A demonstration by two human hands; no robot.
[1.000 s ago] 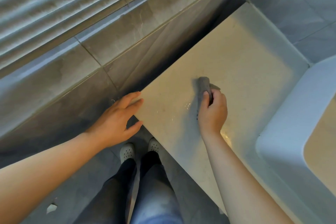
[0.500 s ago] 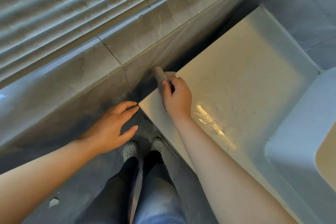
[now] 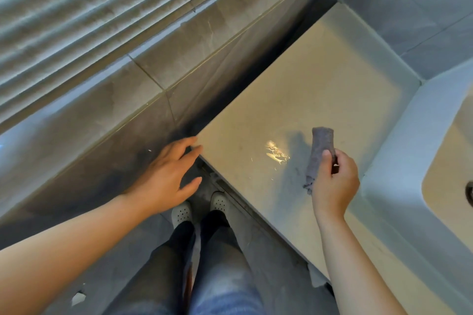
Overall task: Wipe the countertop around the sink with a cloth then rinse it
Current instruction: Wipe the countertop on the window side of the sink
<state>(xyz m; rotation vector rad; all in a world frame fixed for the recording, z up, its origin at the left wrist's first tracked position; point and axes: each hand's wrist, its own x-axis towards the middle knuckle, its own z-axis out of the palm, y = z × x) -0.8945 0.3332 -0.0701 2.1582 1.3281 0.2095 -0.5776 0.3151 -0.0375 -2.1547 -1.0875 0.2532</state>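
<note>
A pale beige countertop [image 3: 320, 100] runs from the near corner back toward the grey tiled wall [image 3: 422, 7]. A wet patch [image 3: 277, 153] glints near its front edge, with a few small droplets scattered beside it. On the right the surface meets the white sink [image 3: 399, 161], whose raised rim borders it. Below, a grey tiled floor [image 3: 122, 271] carries the person's white perforated shoes [image 3: 182, 212] and a small pale scrap [image 3: 78, 298] lying at lower left.

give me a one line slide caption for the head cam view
Right hand holds a folded grey cloth above the wet countertop beside the sink, left hand at the counter's corner.
</note>
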